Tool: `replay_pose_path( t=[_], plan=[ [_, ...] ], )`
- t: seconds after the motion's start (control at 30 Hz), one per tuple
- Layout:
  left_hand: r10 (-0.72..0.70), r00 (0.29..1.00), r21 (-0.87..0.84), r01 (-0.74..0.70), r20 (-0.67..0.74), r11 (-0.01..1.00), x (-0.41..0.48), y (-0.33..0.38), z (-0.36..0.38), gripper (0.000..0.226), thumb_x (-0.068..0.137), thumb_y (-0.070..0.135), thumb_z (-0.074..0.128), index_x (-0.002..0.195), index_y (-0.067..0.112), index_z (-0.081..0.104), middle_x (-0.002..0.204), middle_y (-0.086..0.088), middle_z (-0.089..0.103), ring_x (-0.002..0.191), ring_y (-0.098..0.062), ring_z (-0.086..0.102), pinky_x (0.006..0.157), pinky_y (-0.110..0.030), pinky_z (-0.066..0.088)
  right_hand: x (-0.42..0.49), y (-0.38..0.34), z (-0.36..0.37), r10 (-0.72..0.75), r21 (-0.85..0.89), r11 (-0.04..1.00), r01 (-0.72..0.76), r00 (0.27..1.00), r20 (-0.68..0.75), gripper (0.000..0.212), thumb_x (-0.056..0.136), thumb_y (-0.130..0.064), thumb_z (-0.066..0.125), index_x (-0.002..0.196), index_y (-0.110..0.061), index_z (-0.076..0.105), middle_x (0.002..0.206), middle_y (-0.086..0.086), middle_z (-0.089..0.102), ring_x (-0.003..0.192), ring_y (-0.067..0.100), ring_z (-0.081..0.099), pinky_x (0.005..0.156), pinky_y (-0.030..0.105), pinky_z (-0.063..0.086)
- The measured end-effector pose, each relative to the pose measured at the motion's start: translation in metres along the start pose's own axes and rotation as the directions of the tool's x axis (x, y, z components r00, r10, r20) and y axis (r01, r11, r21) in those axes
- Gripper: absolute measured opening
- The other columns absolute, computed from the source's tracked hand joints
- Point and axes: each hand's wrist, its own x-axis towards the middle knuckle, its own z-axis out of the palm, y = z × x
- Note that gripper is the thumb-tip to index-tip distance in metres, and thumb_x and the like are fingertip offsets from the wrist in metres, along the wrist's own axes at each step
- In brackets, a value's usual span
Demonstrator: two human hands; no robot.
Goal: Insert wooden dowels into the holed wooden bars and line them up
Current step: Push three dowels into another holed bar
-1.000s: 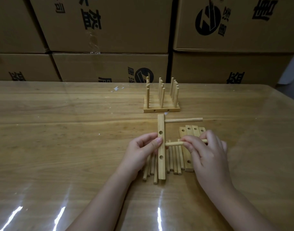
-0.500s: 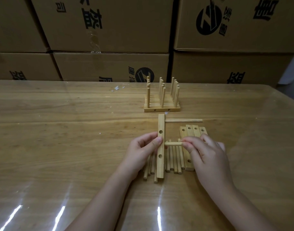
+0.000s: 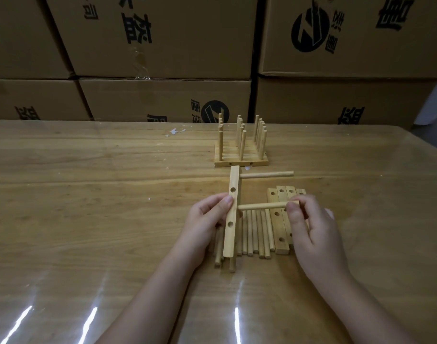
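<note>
On the wooden table point(image 3: 88, 194), two hands fit a stick into a bar with holes.

Near the middle, the left hand point(image 3: 207, 219) grips the long bar point(image 3: 230, 234), thumb on top. The bar points away from the person, and its near end is over a pile of loose sticks point(image 3: 256, 232). One far stick point(image 3: 267, 174) already pokes out to the right from the bar's far end. The right hand point(image 3: 311, 229) pinches the right end of a second stick point(image 3: 262, 206). That stick's left end touches the bar's right side, at the middle. I cannot tell how deep it goes in. Just right of the loose sticks lie spare bars point(image 3: 282, 229), side by side. Farther away stand the finished bars point(image 3: 241, 163), lined up with sticks pointing up. Behind the table are stacked cardboard boxes point(image 3: 163, 45).
</note>
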Motion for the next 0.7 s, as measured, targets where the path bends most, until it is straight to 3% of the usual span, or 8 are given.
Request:
replay_pose_path(
  t=[0.23,0.57,0.7],
  plan=[
    [-0.010,1.000,-0.020,0.011,0.013,1.000,-0.0024,0.0025,0.0010,0.026,0.079,0.033,0.064,0.098,0.020,0.076,0.085,-0.009,0.073,0.077,-0.018,0.068,0.072,-0.030,0.057,0.0030,0.0050,0.0000,0.012,0.142,0.989,-0.028,0.994,0.109,0.031,0.090,-0.042,0.033,0.073,-0.018,0.046,0.054,-0.011,0.037,0.050,0.004,0.040,0.049,0.011,0.029],
    [-0.016,1.000,-0.020,0.016,0.020,1.000,-0.0030,0.0048,0.0013,0.025,0.079,0.032,0.064,0.097,0.020,0.076,0.085,-0.008,0.074,0.077,-0.016,0.070,0.067,-0.027,0.057,0.0024,0.0091,0.0004,0.011,0.164,0.986,-0.033,0.991,0.132,0.039,0.090,-0.044,0.031,0.072,-0.012,0.044,0.054,-0.007,0.035,0.049,0.006,0.037,0.047,0.014,0.028],
    [-0.044,0.999,-0.001,0.044,-0.013,0.999,-0.0037,0.0071,0.0034,0.025,0.085,0.033,0.060,0.098,0.017,0.074,0.078,-0.006,0.072,0.066,-0.013,0.067,0.059,-0.024,0.055,0.0009,0.0071,0.0039,-0.007,0.158,0.987,-0.016,0.989,0.148,0.040,0.090,-0.044,0.032,0.072,-0.010,0.045,0.054,-0.009,0.036,0.050,0.007,0.038,0.047,0.014,0.029]
  ],
)
